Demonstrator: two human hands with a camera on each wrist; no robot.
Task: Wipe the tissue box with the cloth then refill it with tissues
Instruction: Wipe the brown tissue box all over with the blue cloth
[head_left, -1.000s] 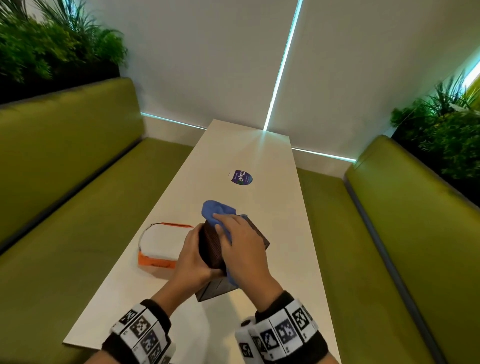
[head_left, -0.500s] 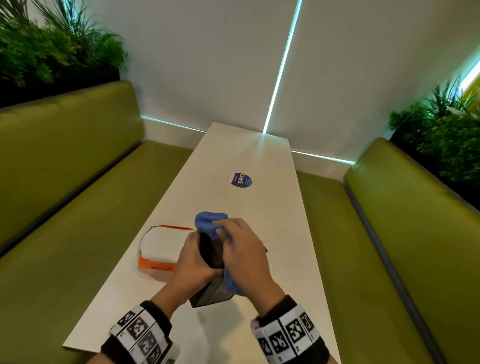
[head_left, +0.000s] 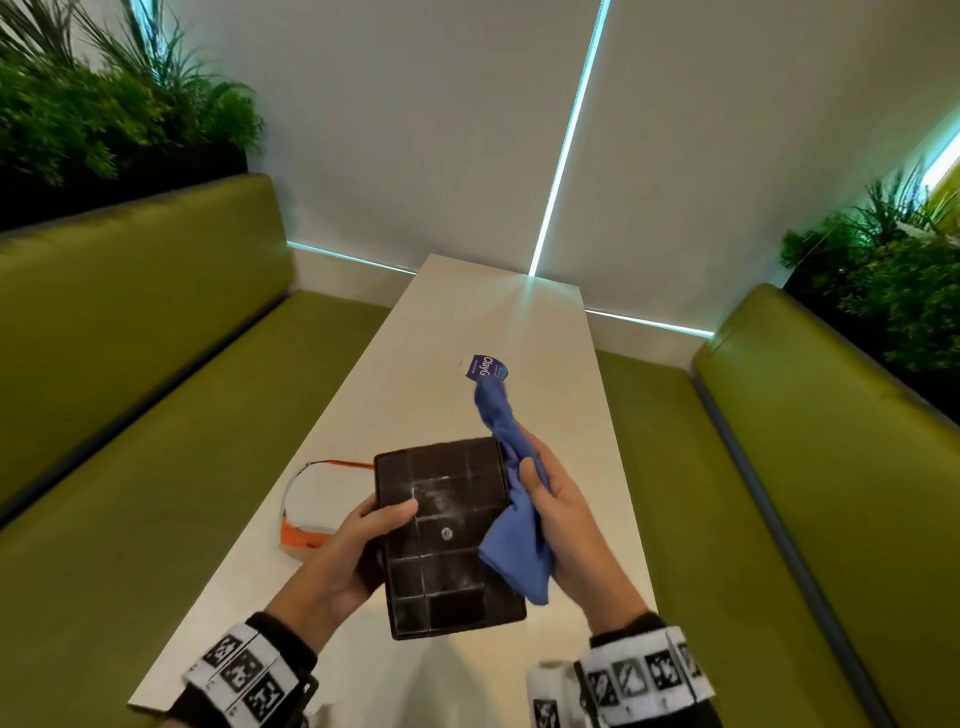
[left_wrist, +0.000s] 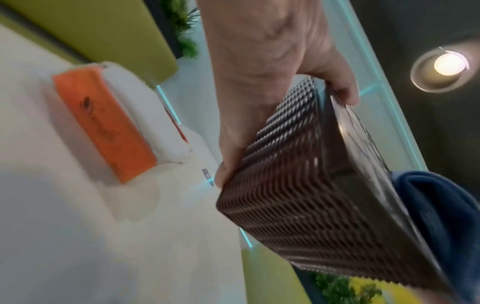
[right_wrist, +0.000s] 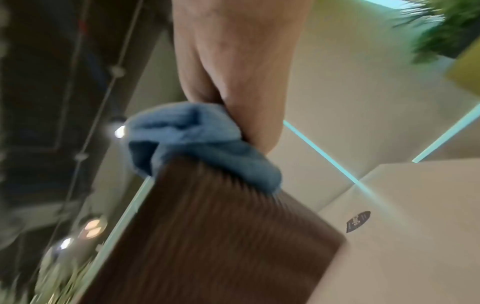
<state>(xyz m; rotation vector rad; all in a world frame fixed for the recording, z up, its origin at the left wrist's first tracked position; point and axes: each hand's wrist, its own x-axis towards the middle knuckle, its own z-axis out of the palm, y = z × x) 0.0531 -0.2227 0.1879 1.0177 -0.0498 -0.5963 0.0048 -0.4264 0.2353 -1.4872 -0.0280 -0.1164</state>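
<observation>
Above the near end of the long white table, the dark brown tissue box is held clear of the surface, turned so that a flat panel marked with pale dusty grid lines faces up toward the head camera. From the left wrist view its side wall shows a ribbed, woven-looking texture. The left hand grips the box from its left side, thumb laid across the upturned panel and fingers curled underneath. The right hand is curled round the blue cloth, holding it bunched against the right edge of the box; one end of the cloth sticks up past the fingers and the other hangs in a fold by the box's near right corner. In the right wrist view the cloth sits pinched between the fingers and drapes over the box's top corner.

On the table toward its left edge, just beyond the left hand, lies the pack of tissues, white with an orange band, flat and apart from the box. Farther along the table's middle is a round purple sticker. Green upholstered benches run along both long sides of the table, with leafy plants behind their backrests.
</observation>
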